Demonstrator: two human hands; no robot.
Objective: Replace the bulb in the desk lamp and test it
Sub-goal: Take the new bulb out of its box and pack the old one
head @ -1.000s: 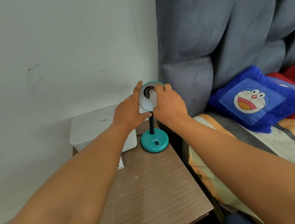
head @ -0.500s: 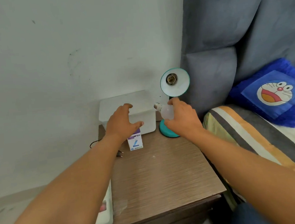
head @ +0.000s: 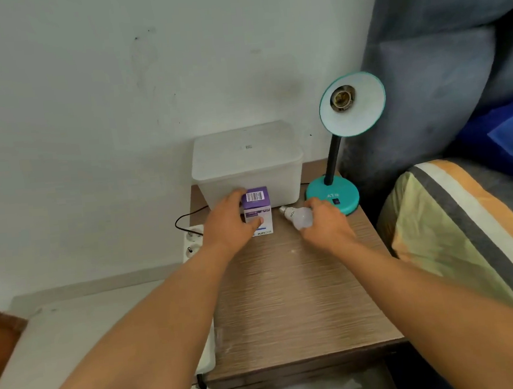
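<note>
A teal desk lamp (head: 333, 198) stands at the back right of the wooden nightstand (head: 295, 302). Its shade (head: 362, 110) faces me and the socket (head: 341, 98) inside is bare. My right hand (head: 324, 221) holds a white bulb (head: 297, 217) low over the tabletop, just left of the lamp base, screw end pointing left. My left hand (head: 231, 221) grips a small purple and white bulb box (head: 258, 208) that stands in front of the plastic container.
A translucent white lidded container (head: 247, 161) sits against the wall behind the box. A white power strip (head: 192, 241) and black cord (head: 186, 217) hang at the nightstand's left side. A bed with a striped cover (head: 457, 232) and grey padded headboard (head: 441, 54) lies to the right.
My right hand unscrewed the bulb from the lamp and brought it down to the tabletop. My left hand left the shade and closed on the bulb box.
</note>
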